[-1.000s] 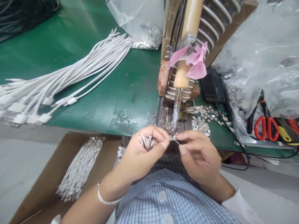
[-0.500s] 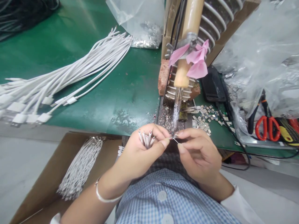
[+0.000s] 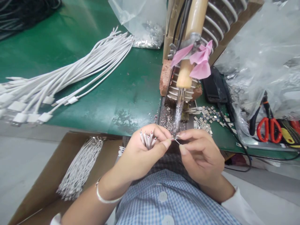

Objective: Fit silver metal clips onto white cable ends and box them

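My left hand (image 3: 145, 150) is closed around several white cables (image 3: 147, 139), their stripped ends poking up from the palm. One cable end is pinched between its thumb and forefinger, just under the tip of a soldering iron (image 3: 180, 107) with a wooden handle. From the right, my right hand (image 3: 202, 153) pinches a thin solder wire (image 3: 177, 141) and a small metal piece at the same spot. Fingertips of both hands almost meet there. Exactly how the small parts touch is too small to tell.
White cables (image 3: 93, 67) lie on the green table (image 3: 142, 84) at left. A cardboard box (image 3: 47, 162) below holds more cables (image 3: 82, 168). Small connectors (image 3: 208, 115), a phone (image 3: 214, 86) and red-handled pliers (image 3: 269, 125) are at right. A brick (image 3: 165, 76) stands by the iron.
The view has shifted slightly, so the iron and table items appear a little further right. Both hands keep the same hold at the iron's tip.
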Available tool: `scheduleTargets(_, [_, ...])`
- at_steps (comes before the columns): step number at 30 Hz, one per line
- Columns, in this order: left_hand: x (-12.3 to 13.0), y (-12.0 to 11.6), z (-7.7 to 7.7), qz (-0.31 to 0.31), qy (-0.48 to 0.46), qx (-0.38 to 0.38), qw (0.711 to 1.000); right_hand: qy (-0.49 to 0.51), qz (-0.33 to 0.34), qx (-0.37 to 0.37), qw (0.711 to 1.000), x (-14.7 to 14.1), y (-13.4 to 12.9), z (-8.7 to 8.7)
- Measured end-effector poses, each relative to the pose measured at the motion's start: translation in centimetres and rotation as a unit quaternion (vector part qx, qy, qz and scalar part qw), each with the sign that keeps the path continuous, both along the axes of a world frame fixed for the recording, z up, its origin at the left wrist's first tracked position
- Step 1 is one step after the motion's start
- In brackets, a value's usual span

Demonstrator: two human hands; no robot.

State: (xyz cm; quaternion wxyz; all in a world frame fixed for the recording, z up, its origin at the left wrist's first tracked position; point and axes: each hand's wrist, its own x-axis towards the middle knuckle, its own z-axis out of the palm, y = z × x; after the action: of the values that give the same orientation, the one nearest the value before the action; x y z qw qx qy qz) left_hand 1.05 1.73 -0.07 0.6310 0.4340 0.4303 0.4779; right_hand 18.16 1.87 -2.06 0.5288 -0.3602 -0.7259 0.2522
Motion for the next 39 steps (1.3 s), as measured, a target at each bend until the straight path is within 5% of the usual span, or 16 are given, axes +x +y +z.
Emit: scheduleTargets(39, [-0.02, -0.03, 0.46, -0.007, 0.016, -0.024, 1.000, -0.019, 0.000, 0.001, 1.000, -0.15, 0.02, -0.04])
